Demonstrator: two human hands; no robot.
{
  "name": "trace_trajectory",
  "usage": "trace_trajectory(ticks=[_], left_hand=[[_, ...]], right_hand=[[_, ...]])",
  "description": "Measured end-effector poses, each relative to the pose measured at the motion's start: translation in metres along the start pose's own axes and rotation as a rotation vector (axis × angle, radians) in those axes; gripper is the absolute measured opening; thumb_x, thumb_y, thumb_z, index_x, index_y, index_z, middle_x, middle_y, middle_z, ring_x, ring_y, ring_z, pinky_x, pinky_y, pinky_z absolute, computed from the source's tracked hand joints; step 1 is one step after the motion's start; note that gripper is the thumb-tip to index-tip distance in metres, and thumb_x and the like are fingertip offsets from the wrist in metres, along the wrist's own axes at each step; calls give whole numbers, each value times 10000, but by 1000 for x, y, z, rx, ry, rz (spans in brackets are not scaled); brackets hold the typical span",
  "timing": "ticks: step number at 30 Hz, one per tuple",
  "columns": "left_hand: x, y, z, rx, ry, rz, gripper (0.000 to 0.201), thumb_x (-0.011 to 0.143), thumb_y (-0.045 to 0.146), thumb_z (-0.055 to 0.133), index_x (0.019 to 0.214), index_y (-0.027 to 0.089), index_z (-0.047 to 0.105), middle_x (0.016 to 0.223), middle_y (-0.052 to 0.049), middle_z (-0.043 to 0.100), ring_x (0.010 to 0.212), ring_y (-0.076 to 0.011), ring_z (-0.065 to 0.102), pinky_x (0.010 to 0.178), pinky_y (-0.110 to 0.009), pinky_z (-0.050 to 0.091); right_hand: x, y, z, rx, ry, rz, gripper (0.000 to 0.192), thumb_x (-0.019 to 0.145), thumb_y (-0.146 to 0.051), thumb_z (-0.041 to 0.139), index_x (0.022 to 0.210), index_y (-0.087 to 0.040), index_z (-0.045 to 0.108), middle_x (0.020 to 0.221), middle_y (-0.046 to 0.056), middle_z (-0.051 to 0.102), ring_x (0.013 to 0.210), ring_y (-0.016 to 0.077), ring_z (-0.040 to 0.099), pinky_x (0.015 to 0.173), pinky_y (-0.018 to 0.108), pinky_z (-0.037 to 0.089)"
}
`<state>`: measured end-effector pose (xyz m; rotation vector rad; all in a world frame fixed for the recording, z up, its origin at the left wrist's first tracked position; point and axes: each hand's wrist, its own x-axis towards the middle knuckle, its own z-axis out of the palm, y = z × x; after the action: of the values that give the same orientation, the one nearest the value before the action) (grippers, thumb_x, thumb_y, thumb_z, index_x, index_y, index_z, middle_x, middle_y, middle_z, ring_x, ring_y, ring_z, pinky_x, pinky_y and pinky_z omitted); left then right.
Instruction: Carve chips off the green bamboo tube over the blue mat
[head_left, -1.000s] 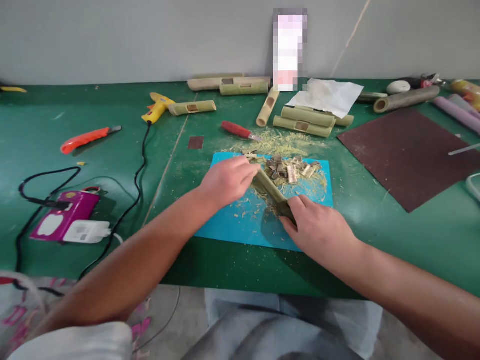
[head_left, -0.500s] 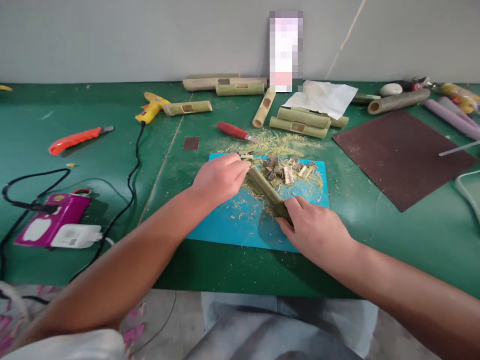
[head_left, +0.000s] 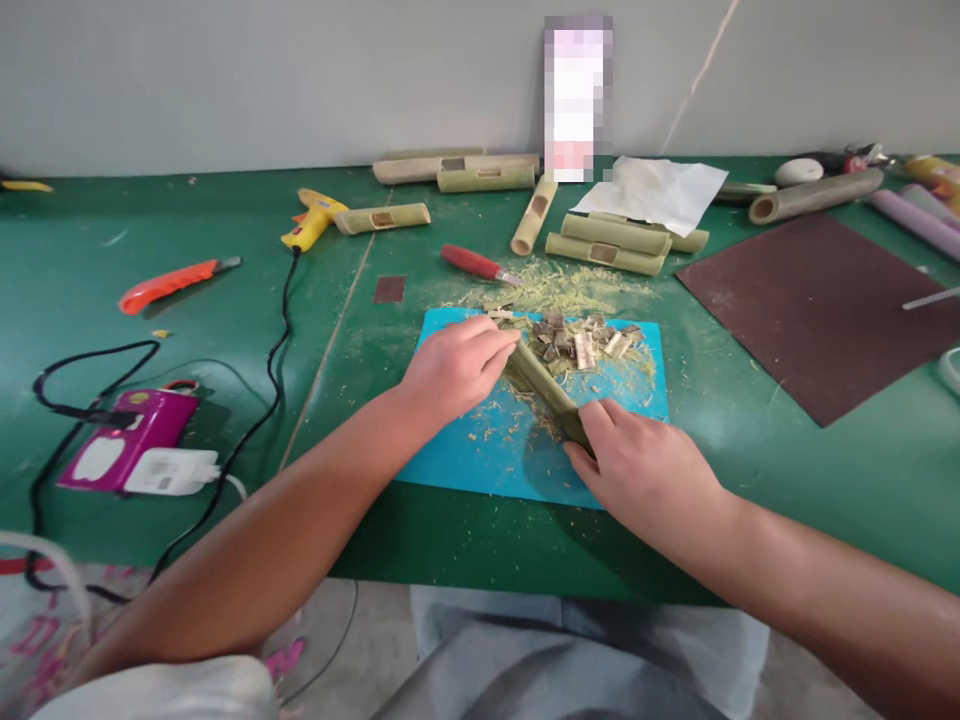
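Bamboo tube [head_left: 544, 384] gripped.
Your right hand [head_left: 646, 455] encloses the near end; your left hand [head_left: 459, 368] curls opposite, hold unclear.

One green bamboo tube [head_left: 547, 381] slants over blue sheeting [head_left: 469, 468].

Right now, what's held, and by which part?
Bamboo tube: the right hand grips its near end. The left hand is at the far end; its exact grip is hidden.

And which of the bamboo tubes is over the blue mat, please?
The tube held in the right hand; the other tubes all lie beyond the mat.
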<state>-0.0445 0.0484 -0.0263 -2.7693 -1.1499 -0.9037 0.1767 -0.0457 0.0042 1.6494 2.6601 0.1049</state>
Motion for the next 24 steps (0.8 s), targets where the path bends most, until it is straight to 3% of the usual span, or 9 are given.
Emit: trace_trajectory(ticks=[5,16,24], left_hand=[[-1,5,-1,15,-94,38,308,1016,266,429,1042,151,713,809,-63,658,740,-146,635,692,-257,530],[3,14,0,145,-55,65,307,1016,232,426,902,150,699,750,-50,630,666,-137,593,614,-247,469],[0,13,0,100,-42,77,290,1011,224,440,972,130,711,769,-57,650,691,-142,620,636,-247,494]], right_hand=[[-1,-1,1,-41,9,-9,87,858,-218,584,794,-160,587,650,25,614,457,107,495,466,283,134],[0,-3,-3,-40,-77,9,82,890,-197,546,858,-154,608,726,43,639,517,119,547,481,296,162],[1,-3,-2,-21,-94,22,138,923,-238,524,866,-150,612,731,51,638,519,129,550,468,297,134]])
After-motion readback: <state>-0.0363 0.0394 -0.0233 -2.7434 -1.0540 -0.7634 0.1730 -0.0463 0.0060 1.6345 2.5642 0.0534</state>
